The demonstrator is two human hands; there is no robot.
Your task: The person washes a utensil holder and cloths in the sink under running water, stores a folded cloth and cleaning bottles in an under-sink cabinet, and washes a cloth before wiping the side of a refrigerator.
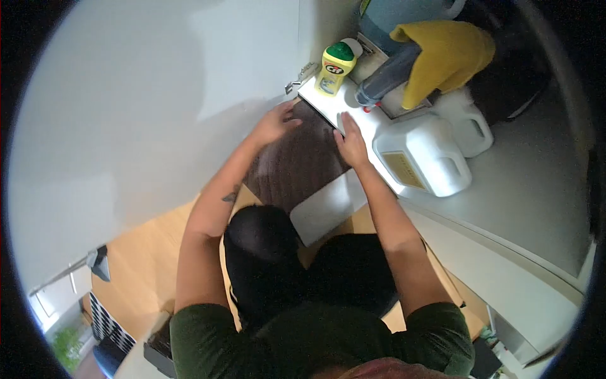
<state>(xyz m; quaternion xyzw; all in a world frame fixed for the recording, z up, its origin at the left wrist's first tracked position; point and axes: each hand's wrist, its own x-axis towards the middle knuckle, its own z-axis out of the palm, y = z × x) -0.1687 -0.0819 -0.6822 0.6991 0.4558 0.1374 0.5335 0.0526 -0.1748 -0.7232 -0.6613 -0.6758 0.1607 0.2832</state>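
Note:
My left hand (276, 124) is open, its fingers slightly curled, beside the white door panel and over a dark brown, streaked surface (293, 161). Fingers extended, my right hand (353, 144) lies at the front edge of the white cabinet shelf (344, 103); whether it presses on the edge I cannot tell. Neither hand holds anything. Just beyond them stands a yellow Cif bottle (332, 71) with a green cap. A translucent white jug (420, 155) with a yellowish label is to the right of my right hand.
A yellow cloth (445, 54) hangs over a dark grey tube-like thing (388, 76) in the cabinet. Behind are a second jug (464, 120) and a grey-blue container (404, 19). A metal hinge (300, 79) juts out by the door panel (139, 95). A pale flat panel (328, 205) lies before my knees.

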